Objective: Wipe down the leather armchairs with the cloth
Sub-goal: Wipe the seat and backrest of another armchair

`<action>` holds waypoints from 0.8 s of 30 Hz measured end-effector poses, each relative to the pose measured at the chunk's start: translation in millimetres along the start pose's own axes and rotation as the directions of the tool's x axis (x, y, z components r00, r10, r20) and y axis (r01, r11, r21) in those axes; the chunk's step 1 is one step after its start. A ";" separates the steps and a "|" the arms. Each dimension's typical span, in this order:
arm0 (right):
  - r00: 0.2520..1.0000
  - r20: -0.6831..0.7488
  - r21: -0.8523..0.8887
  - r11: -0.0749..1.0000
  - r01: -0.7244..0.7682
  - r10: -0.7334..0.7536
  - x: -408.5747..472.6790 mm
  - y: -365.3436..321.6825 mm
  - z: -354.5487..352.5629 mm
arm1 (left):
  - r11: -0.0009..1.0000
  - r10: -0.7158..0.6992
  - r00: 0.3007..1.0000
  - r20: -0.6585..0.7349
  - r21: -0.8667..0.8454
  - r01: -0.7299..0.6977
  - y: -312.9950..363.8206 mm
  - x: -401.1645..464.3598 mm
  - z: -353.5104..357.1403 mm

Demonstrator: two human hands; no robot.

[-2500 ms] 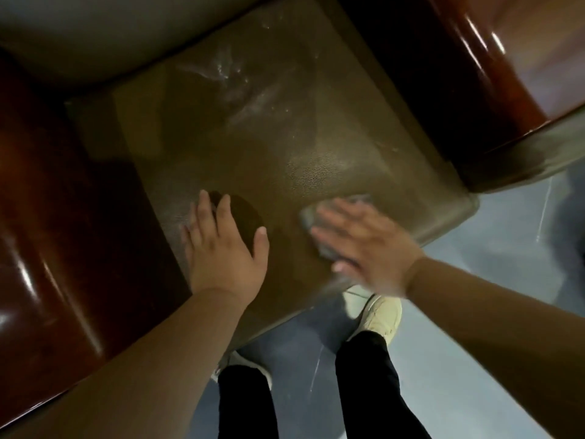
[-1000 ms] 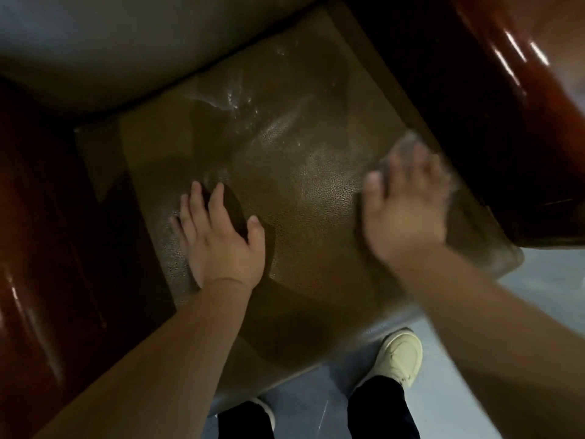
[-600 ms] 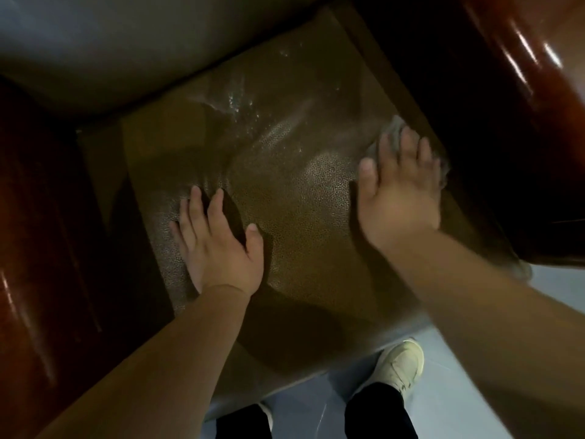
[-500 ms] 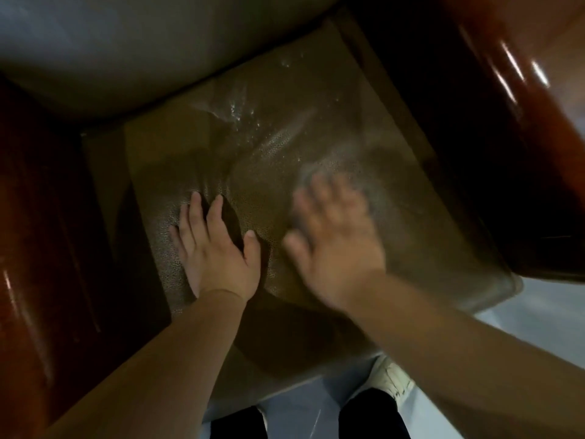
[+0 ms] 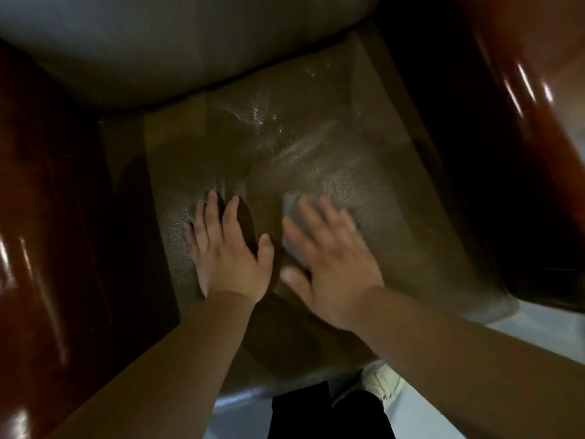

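I look down at a brown leather armchair seat [image 5: 364,160] with wet streaks near its back. My left hand [image 5: 226,250] rests flat on the seat's left part, fingers straight and spread. My right hand [image 5: 329,264] lies flat on a grey cloth [image 5: 292,205], pressing it onto the seat's middle right beside the left hand. Only the cloth's far and left edges show past the fingers. The right hand is blurred by motion.
Glossy dark red wooden armrests flank the seat at the left [image 5: 41,232] and right [image 5: 519,90]. The grey leather backrest [image 5: 177,42] curves across the top. Below the seat's front edge are pale floor [image 5: 538,324], my dark trousers and a white shoe [image 5: 381,383].
My right hand has swept the cloth from the seat's right edge leftward to the middle, close to the left hand. The left hand has stayed in place.
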State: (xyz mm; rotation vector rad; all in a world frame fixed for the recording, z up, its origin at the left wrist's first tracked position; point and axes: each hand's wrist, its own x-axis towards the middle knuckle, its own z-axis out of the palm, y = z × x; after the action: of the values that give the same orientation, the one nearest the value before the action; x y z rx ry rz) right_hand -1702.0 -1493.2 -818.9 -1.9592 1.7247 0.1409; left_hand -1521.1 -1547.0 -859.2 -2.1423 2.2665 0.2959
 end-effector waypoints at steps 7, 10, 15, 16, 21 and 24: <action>0.898 -0.153 0.042 0.911 -0.410 0.412 42.2 110.3 -38.1 | 1.000 0.012 0.996 0.085 -0.019 -0.011 -3.3 3.3 -8.4; 0.762 -0.098 0.166 0.765 -0.622 0.641 48.0 65.0 -37.1 | 0.999 0.012 0.994 0.107 -0.031 -0.009 -2.0 3.3 -12.2; 0.970 0.179 -0.045 0.984 0.175 -0.164 27.5 -5.3 -30.6 | 0.995 -0.064 0.989 0.130 -0.070 0.073 -0.7 18.2 -33.0; 0.947 0.213 -0.102 0.959 0.266 -0.240 35.9 13.9 -32.1 | 0.995 -0.072 0.990 0.121 -0.056 0.080 -1.3 27.4 -36.5; 0.893 -0.125 0.023 0.901 -0.433 0.432 89.5 109.7 -51.9 | 1.000 0.014 0.992 0.126 -0.027 -0.011 -2.7 74.9 -29.0; 0.778 -0.153 0.110 0.792 -0.600 0.610 90.6 81.4 -45.0 | 1.000 0.015 0.995 0.103 -0.021 -0.013 0.0 81.0 -16.0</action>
State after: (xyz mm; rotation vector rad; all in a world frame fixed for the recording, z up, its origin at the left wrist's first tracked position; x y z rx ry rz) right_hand -1774.2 -1598.5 -842.4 -1.3336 2.4081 0.1395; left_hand -1524.4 -1629.4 -854.4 -2.0693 2.2323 0.4209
